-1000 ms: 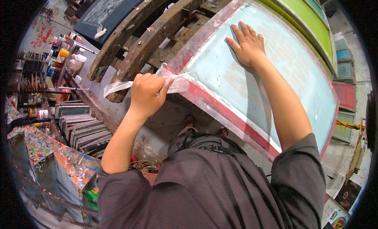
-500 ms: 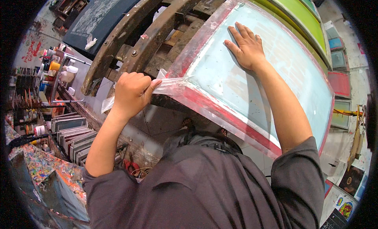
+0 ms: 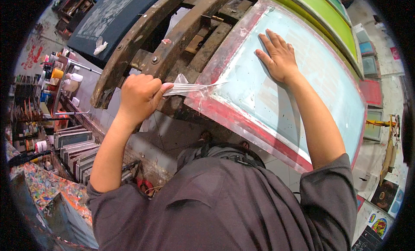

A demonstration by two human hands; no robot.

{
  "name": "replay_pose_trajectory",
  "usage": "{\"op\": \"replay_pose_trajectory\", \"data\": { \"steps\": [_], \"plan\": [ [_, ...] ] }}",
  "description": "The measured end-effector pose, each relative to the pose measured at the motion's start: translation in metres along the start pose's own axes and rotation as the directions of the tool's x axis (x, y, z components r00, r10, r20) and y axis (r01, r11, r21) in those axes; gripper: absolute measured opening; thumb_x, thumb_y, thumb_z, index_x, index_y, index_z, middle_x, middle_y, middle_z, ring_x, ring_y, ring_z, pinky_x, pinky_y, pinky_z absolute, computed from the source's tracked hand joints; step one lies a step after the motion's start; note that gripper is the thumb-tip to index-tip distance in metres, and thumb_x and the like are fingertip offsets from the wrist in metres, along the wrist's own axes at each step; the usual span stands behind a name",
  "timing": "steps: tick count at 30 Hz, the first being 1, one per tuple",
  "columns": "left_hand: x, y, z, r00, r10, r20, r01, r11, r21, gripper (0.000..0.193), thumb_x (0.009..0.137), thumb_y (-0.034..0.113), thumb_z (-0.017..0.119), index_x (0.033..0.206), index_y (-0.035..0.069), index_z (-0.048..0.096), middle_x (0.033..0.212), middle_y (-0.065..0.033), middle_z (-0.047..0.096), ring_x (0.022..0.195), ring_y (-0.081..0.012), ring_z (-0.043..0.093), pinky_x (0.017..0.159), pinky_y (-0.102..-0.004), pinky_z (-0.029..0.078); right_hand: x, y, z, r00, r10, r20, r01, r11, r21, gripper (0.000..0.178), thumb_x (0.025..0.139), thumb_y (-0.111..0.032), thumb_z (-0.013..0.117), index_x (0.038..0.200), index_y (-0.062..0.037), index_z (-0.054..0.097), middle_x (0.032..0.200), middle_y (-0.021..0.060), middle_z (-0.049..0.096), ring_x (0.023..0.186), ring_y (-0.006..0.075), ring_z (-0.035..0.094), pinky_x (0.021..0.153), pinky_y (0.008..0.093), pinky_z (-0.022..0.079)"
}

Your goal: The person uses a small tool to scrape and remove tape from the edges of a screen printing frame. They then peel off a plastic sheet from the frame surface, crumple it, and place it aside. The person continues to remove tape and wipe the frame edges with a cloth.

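In front of me lies a screen printing frame [image 3: 259, 136] with a red border and a pale blue mesh showing faint lettering-like shapes. Clear tape covers its border. My left hand [image 3: 140, 97] is closed in a fist around a strip of clear tape [image 3: 183, 90], which stretches taut and wrinkled to the frame's near left corner. On the mesh, toward its upper middle, my right hand [image 3: 280, 60] lies flat with the fingers spread.
Dark metal-and-wood rails [image 3: 166, 50] run left of the frame. Beyond them is a dark printed cloth [image 3: 108, 24]. A yellow-green screen [image 3: 324, 20] stands at the far right. Bottles [image 3: 73, 81] and upright stacked screens [image 3: 78, 151] fill the left.
My left hand, gripping the tape, has shifted slightly up and left against the frame corner. The tape looks more bunched. My right hand stays flat on the same part of the mesh.
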State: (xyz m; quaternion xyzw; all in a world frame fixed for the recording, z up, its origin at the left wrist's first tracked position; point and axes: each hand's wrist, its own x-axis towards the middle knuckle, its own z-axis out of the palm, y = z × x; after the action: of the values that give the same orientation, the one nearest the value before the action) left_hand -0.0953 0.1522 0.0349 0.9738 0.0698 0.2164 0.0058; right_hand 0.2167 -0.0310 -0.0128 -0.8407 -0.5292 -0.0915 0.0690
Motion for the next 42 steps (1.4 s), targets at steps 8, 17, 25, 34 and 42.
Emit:
{"op": "replay_pose_trajectory", "data": {
  "steps": [8,17,25,34,42],
  "plan": [
    [0.007,-0.021,-0.005,0.998,0.056,-0.001,-0.056,0.997,0.057,0.036,0.080,0.029,0.062,0.056,0.008,0.045,0.053,-0.0064,0.043,0.051,-0.0255,0.045,0.050,-0.0362,0.031,0.002,-0.004,0.001,1.000,0.021,0.009,-0.021,1.000,-0.009,0.058,0.089,-0.050,0.034,0.135,-0.0149,0.035,0.144,0.0119,0.025,0.133,0.0286,0.021,0.105,0.0504,0.017],
    [0.008,-0.036,-0.006,0.996,0.085,-0.030,-0.082,0.993,0.088,0.036,0.080,0.031,0.062,0.057,0.009,0.045,0.053,-0.0060,0.043,0.051,-0.0251,0.046,0.049,-0.0361,0.031,0.003,-0.007,0.001,0.999,0.036,0.024,-0.036,0.999,-0.017,0.057,0.090,-0.049,0.033,0.136,-0.0158,0.033,0.145,0.0112,0.024,0.134,0.0285,0.020,0.106,0.0504,0.016],
    [0.011,-0.046,-0.010,0.994,0.110,-0.027,-0.105,0.986,0.125,0.036,0.080,0.031,0.061,0.056,0.009,0.045,0.053,-0.0059,0.042,0.051,-0.0250,0.045,0.049,-0.0361,0.031,0.003,-0.007,0.002,0.999,0.031,0.019,-0.031,0.999,-0.024,0.057,0.090,-0.049,0.034,0.136,-0.0154,0.034,0.145,0.0116,0.024,0.134,0.0291,0.020,0.105,0.0508,0.016],
    [0.017,-0.055,-0.015,0.988,0.153,-0.019,-0.147,0.972,0.183,0.037,0.079,0.031,0.062,0.056,0.009,0.044,0.054,-0.0054,0.041,0.052,-0.0241,0.045,0.049,-0.0356,0.032,0.004,-0.007,0.003,1.000,0.021,0.010,-0.021,1.000,-0.017,0.057,0.090,-0.050,0.033,0.136,-0.0149,0.034,0.144,0.0118,0.024,0.133,0.0294,0.021,0.105,0.0508,0.017],
    [0.027,-0.065,-0.018,0.979,0.202,-0.031,-0.188,0.949,0.253,0.037,0.079,0.031,0.063,0.057,0.009,0.043,0.054,-0.0053,0.041,0.051,-0.0237,0.046,0.048,-0.0352,0.033,0.003,-0.007,0.001,0.999,0.036,0.020,-0.036,0.999,-0.012,0.058,0.090,-0.051,0.032,0.136,-0.0150,0.034,0.145,0.0115,0.024,0.134,0.0293,0.020,0.106,0.0511,0.016]
  ]
}}
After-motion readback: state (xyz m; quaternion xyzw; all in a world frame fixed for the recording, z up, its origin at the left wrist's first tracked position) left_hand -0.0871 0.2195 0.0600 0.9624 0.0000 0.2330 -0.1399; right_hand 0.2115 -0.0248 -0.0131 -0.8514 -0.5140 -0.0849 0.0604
